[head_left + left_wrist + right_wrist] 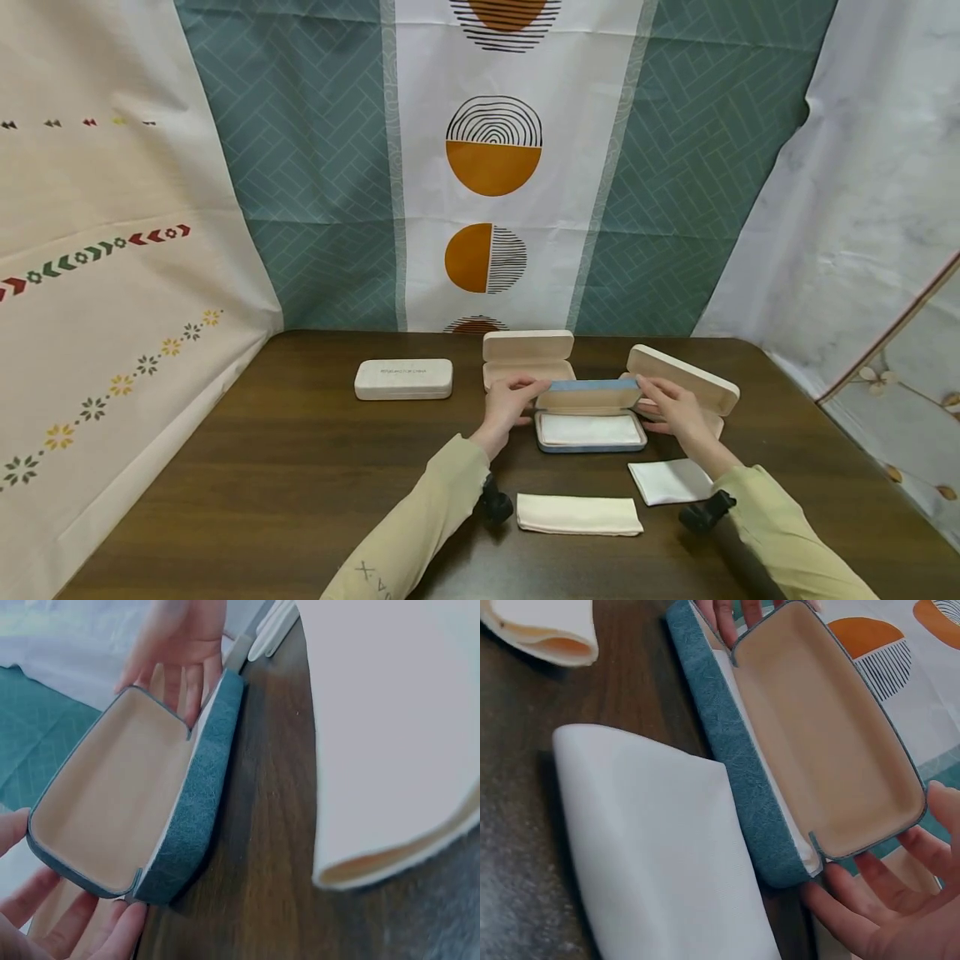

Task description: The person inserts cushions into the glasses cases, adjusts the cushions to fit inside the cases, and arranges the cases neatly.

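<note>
Lid stands raised on the blue case, far side of the cream cloth, left hand and right hand each pinching an end, opening or closing it, I'd guess, and next it probably wants an even two-handed swing.

head: high, forward-down, farther | left wrist: close, rightward | right wrist: close, leftward | all share: blue case
</note>
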The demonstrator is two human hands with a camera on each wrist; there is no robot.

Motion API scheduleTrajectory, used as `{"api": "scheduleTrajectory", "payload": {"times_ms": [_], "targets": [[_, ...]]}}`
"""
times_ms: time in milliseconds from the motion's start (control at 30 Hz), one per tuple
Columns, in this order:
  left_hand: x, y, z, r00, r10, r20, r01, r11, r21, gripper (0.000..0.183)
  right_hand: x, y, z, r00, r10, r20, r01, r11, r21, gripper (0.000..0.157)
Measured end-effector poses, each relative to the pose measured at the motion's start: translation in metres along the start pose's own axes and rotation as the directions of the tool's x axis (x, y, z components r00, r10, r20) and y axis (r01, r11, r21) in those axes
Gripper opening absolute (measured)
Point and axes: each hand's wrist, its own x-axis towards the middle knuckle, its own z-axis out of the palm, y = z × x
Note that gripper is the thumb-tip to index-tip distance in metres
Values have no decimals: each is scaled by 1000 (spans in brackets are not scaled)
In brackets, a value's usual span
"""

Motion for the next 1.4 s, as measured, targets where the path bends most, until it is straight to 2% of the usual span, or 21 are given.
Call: {"api": "scheduleTrajectory", "payload": {"times_ms": [233,600,800,1033,1200,1400], "targets": [[-3,1,-1,999,-38,26,38,999,7,31,2,-3,-1,999,27,48,-27,1000,-2,65],[-4,-2,-1,998,-12,68,10,999,41,30,-1,2,-6,996,20,86,-23,999,34,63],[-7,0,-3,995,-46,93,39,996,74,34,-1,3,-9,992,22,121,-26,999,36,62],[-8,0,-4,992,-63,110,57,997,55,33,-3,0,-12,986,32,165,-35,999,14,65],[-9,-2,-4,992,-59,110,54,997,52,34,-5,-3,-13,981,57,186,-58,998,-2,66],[-12,-1,-2,991,-42,128,34,997,68,34,-4,-6,-19,966,70,249,-71,997,-4,67]]}}
